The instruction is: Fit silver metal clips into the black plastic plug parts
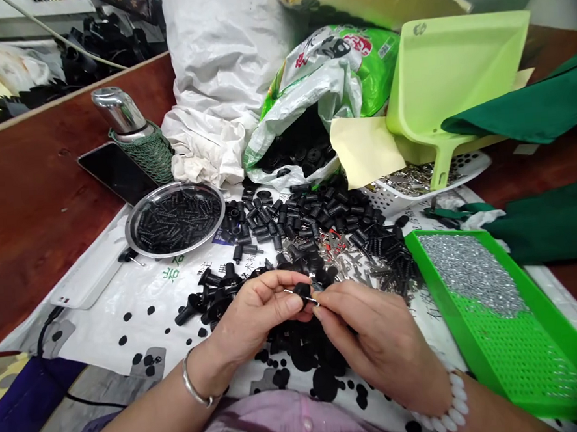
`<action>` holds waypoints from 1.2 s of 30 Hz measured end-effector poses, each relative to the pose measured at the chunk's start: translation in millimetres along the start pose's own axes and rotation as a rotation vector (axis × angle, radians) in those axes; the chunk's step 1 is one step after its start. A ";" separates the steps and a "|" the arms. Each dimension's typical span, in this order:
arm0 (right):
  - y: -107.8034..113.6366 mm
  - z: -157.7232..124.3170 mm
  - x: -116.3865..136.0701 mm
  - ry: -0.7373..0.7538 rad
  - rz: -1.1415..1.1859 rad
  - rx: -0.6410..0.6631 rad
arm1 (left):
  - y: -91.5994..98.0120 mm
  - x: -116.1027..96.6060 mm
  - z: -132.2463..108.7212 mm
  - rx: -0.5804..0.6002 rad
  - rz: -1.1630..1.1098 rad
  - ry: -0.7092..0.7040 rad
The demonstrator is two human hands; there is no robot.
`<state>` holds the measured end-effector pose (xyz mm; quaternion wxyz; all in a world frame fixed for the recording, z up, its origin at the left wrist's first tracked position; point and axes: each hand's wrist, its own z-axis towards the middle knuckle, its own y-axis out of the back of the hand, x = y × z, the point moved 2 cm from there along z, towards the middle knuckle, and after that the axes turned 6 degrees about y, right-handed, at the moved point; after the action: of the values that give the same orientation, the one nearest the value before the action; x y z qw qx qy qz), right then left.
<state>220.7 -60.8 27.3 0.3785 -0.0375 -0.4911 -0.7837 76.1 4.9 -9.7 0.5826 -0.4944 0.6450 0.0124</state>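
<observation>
One black piece [301,289], seemingly unfinished, at dial centre, pinched in the fingers of the left hand [255,310], its metal pin [312,300] in those of the right hand [378,321]; loose black parts [312,209], apparently unassembled, towards twelve o'clock.

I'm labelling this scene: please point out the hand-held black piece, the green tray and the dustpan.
Black piece [301,289], head view: its dark body.
Green tray [511,347], head view: its bare perforated floor.
Dustpan [460,72], head view: its scoop.

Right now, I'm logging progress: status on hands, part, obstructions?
Left hand gripping small black part. Right hand pinching thin metal piece at it. Loose black pieces heaped close around.
</observation>
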 end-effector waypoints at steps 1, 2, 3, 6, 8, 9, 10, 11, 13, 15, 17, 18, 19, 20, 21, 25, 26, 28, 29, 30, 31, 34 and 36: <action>-1.0 0.4 -0.5 0.005 -0.005 0.005 | 0.2 0.0 0.1 0.003 0.010 0.009; -1.6 0.9 -0.8 0.010 -0.012 0.009 | 0.3 -0.2 0.2 0.007 0.018 0.019; -2.0 1.6 -0.8 0.016 -0.016 0.014 | 0.5 -0.4 0.2 0.012 0.023 0.029; -1.3 3.7 0.4 0.054 -0.021 0.017 | 1.4 -1.1 0.4 0.006 0.023 0.062; 0.3 5.0 1.8 0.087 -0.038 0.011 | 1.8 -1.3 0.7 0.001 0.025 0.084; 1.1 5.6 2.3 0.096 -0.051 0.013 | 1.8 -1.3 1.0 0.005 0.029 0.094; 1.9 6.3 2.6 0.099 -0.063 0.019 | 1.7 -1.3 1.3 0.013 0.032 0.105; 2.8 7.0 2.7 0.099 -0.070 0.029 | 1.6 -1.3 1.7 0.024 0.035 0.118; 4.5 8.4 2.8 0.103 -0.077 0.047 | 1.7 -1.7 2.4 0.040 0.038 0.149; 6.3 9.5 3.2 0.126 -0.087 0.061 | 2.3 -2.4 3.1 0.043 0.044 0.193; 7.5 9.6 4.1 0.167 -0.107 0.066 | 3.2 -2.9 3.5 0.036 0.061 0.244; 7.8 9.4 4.5 0.186 -0.122 0.065 | 3.7 -3.0 3.6 0.030 0.073 0.265; 7.8 9.1 4.6 0.200 -0.136 0.063 | 4.1 -3.0 3.5 0.025 0.083 0.280; 7.7 8.7 4.4 0.207 -0.145 0.059 | 4.5 -2.9 3.4 0.022 0.086 0.287; 7.3 8.5 3.7 0.200 -0.149 0.054 | 4.7 -2.8 3.2 0.019 0.081 0.282; 4.3 8.5 -3.1 0.095 -0.082 0.074 | 5.2 -4.4 1.7 0.033 0.053 0.173; 3.4 8.4 -4.8 0.071 -0.061 0.082 | 5.5 -4.8 1.3 0.043 0.072 0.153; 2.0 8.2 -6.8 0.047 -0.032 0.098 | 6.3 -5.3 0.8 0.056 0.135 0.140; 1.5 8.1 -7.2 0.044 -0.028 0.102 | 6.9 -5.5 0.7 0.054 0.167 0.136; 1.2 8.0 -7.4 0.041 -0.027 0.109 | 7.6 -5.8 0.7 0.045 0.192 0.128; 1.1 7.9 -7.3 0.039 -0.026 0.118 | 8.2 -6.2 0.7 0.036 0.211 0.117; 2.0 8.4 -6.8 0.039 -0.014 0.139 | 9.1 -7.1 0.3 0.015 0.245 0.096; 2.8 9.4 -6.2 0.049 -0.002 0.143 | 9.0 -7.9 0.0 0.015 0.264 0.100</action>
<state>223.9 -50.5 31.5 0.3914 0.0091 -0.5366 -0.7475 68.9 14.4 -8.8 0.5467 -0.4008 0.7328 0.0592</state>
